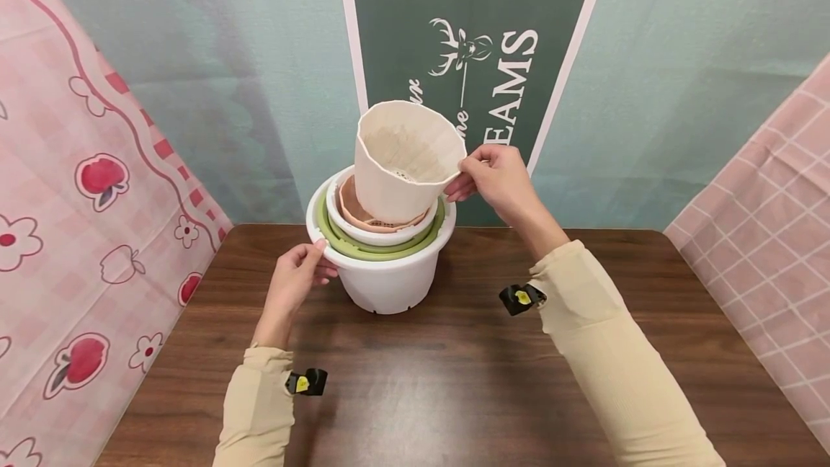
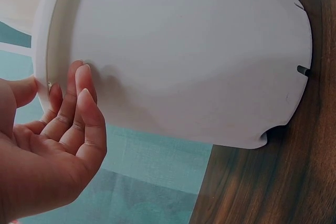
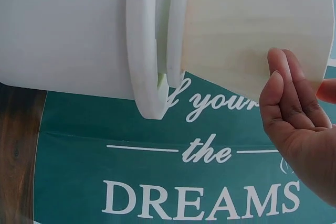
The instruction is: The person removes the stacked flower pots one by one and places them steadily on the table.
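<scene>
Cream pot (image 1: 392, 199) on top, tilted, its lower end within the mouth of the brown pot (image 1: 348, 202), and the right hand (image 1: 496, 175) pinches its rim, thumb against fingers! Round the brown one sit a smaller white pot (image 1: 379, 238), a green pot (image 1: 376, 256) and the big white pot (image 1: 389, 285), upright on the table (image 1: 402, 388). Left hand (image 1: 298, 272) grips that big rim: a sound anchor, I'd say. Best play: straighten the tilt, guide smoothly, mind the walls scraping. Does the cream base touch? Can't tell.
</scene>
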{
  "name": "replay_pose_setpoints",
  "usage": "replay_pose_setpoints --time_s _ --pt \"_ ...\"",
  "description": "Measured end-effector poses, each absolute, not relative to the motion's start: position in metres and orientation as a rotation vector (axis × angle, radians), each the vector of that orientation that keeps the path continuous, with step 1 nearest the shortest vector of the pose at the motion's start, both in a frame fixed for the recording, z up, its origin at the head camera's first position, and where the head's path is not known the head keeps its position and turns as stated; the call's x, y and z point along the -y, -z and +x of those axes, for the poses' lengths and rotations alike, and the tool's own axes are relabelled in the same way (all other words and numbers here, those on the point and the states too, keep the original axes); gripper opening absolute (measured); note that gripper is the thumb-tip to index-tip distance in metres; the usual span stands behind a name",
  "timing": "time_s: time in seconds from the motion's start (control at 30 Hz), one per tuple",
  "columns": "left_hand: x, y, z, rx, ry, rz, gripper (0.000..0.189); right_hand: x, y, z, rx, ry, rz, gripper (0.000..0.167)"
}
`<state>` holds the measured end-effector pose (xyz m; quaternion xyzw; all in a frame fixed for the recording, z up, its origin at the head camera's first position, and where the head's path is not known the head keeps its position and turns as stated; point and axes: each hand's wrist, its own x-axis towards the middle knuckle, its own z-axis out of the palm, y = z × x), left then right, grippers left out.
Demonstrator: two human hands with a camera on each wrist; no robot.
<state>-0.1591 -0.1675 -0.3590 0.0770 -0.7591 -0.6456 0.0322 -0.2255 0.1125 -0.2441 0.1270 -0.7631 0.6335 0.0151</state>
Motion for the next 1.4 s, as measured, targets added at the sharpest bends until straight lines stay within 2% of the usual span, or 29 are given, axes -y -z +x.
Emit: replay_pose_setpoints --time_s 0.77,1.4 --pt "0.166 0.359 -0.16 2.327 1.996 0.228 0.037 -0.136 0.234 -0.225 2.297 -1.954 0.417 0.017" --pt "0.167 0.361 -0.16 2.335 1.989 0.238 0.039 -0.171 0.237 -0.229 2.3 -1.938 0.288 0.018"
